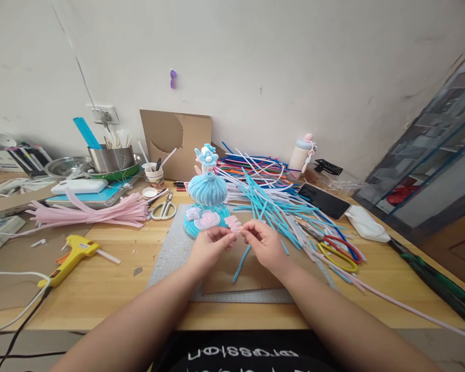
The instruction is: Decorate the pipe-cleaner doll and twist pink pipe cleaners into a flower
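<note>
A small pink piece of bent pipe cleaner (232, 223) is pinched between my two hands over the cutting mat. My left hand (215, 245) grips its lower left side with thumb and forefinger. From the right, the fingertips of my right hand (264, 243) close on its other end. Just behind my left hand stands a blue pipe-cleaner figure (207, 188) with a gathered skirt and a flower on top. Its round blue base (189, 230) carries a pink spiral. A loose blue pipe cleaner (241, 264) lies beneath my hands on brown cardboard (225, 281).
A yellow glue gun (72, 258) and pink pipe cleaners (93, 211) lie left, near scissors (165, 207). Many coloured pipe cleaners (271, 201) spread behind my right hand. Further right are a phone (324, 200), yellow-handled scissors (339, 258) and a green-handled tool (437, 281).
</note>
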`<state>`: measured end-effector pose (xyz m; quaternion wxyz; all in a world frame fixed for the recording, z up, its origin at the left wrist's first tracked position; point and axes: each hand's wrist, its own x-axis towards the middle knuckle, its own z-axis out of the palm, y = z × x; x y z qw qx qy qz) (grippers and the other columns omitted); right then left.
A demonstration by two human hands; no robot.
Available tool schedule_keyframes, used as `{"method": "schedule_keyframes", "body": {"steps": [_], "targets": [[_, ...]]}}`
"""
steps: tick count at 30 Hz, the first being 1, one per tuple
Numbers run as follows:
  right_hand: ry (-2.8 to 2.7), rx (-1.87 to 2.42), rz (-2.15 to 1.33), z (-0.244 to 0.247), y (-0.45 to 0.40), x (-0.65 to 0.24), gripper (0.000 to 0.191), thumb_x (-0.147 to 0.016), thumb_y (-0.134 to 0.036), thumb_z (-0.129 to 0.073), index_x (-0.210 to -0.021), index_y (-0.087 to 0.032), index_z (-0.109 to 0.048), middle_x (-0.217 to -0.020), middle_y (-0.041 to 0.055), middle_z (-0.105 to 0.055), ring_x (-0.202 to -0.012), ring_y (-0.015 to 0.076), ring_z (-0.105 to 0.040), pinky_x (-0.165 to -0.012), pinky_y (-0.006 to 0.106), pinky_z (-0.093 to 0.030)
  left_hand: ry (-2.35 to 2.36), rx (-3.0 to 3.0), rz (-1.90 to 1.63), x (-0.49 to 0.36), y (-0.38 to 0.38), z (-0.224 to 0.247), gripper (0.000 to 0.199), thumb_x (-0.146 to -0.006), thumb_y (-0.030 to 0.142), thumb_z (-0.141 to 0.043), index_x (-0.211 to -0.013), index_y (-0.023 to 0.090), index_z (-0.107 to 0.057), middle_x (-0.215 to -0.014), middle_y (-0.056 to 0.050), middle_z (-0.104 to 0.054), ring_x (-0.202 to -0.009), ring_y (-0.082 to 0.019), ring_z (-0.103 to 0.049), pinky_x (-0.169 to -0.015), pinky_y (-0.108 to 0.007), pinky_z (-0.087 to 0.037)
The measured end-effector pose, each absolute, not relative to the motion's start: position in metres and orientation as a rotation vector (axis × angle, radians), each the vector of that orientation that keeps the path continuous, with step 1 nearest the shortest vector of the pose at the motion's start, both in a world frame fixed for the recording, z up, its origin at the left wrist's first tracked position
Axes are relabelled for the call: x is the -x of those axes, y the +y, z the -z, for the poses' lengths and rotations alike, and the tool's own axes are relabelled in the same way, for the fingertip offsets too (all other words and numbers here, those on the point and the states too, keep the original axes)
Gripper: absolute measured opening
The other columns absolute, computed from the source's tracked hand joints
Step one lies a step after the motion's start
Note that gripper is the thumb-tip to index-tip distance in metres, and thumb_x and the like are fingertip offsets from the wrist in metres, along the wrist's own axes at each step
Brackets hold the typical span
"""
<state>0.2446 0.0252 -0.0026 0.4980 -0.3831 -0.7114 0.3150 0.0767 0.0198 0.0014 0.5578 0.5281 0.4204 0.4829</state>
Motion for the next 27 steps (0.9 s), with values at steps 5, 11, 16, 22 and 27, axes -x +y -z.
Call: {"method": "schedule_keyframes", "body": {"steps": [5, 11, 16, 22, 27], "targets": [[-2.030, 0.783, -0.582, -0.002, 0.028, -0.251, 0.013, -0.091, -0.020, -0.044, -0.086, -0.020, -0.056, -0.083, 0.0043, -0.057, -0.080, 0.0168, -0.053, -0.073, 0.030, -0.041, 0.889, -1.130, -1.069, -0.075, 0.022, -0.003, 0.032, -0.071, 0.043, -0.070, -0.084, 0.015, -0.061, -0.071, 0.000, -0.057, -0.061, -0.008, -0.047, -0.054, -0.020, -0.033], [-2.129, 0.707, -0.727, 0.001, 0.030, -0.250, 0.014, -0.092, -0.015, -0.041, -0.088, -0.020, -0.054, -0.088, 0.0041, -0.057, -0.084, 0.0159, -0.052, -0.076, 0.029, -0.041, 0.806, -1.055, -0.856, -0.071, 0.021, -0.005, 0.033, -0.071, 0.038, -0.071, -0.063, 0.014, -0.050, -0.065, 0.002, -0.050, -0.054, -0.005, -0.038, -0.049, -0.020, -0.025], [-2.028, 0.780, -0.856, 0.003, 0.034, -0.251, 0.011, -0.089, -0.014, -0.045, -0.083, -0.020, -0.053, -0.080, 0.0011, -0.054, -0.074, 0.0138, -0.050, -0.068, 0.026, -0.040, 0.791, -0.900, -0.769, -0.070, 0.020, -0.007, 0.028, -0.068, 0.034, -0.075, -0.069, 0.012, -0.058, -0.068, 0.001, -0.052, -0.055, -0.004, -0.043, -0.050, -0.017, -0.031], [-1.931, 0.804, -1.027, 0.004, 0.037, -0.251, 0.003, -0.086, -0.019, -0.053, -0.086, -0.019, -0.056, -0.083, 0.0015, -0.057, -0.077, 0.0143, -0.054, -0.070, 0.027, -0.043, 0.783, -0.809, -0.803, -0.070, 0.021, -0.005, 0.025, -0.065, 0.030, -0.078, -0.071, 0.011, -0.062, -0.065, 0.001, -0.054, -0.056, -0.003, -0.048, -0.053, -0.014, -0.036], [-1.966, 0.809, -1.007, 0.004, 0.036, -0.252, 0.003, -0.085, -0.020, -0.056, -0.084, -0.018, -0.058, -0.084, 0.0018, -0.060, -0.079, 0.0148, -0.056, -0.071, 0.027, -0.043, 0.843, -0.813, -0.729, -0.069, 0.022, -0.001, 0.027, -0.065, 0.031, -0.079, -0.074, 0.011, -0.065, -0.066, -0.001, -0.059, -0.053, -0.004, -0.050, -0.050, -0.015, -0.037]]}}
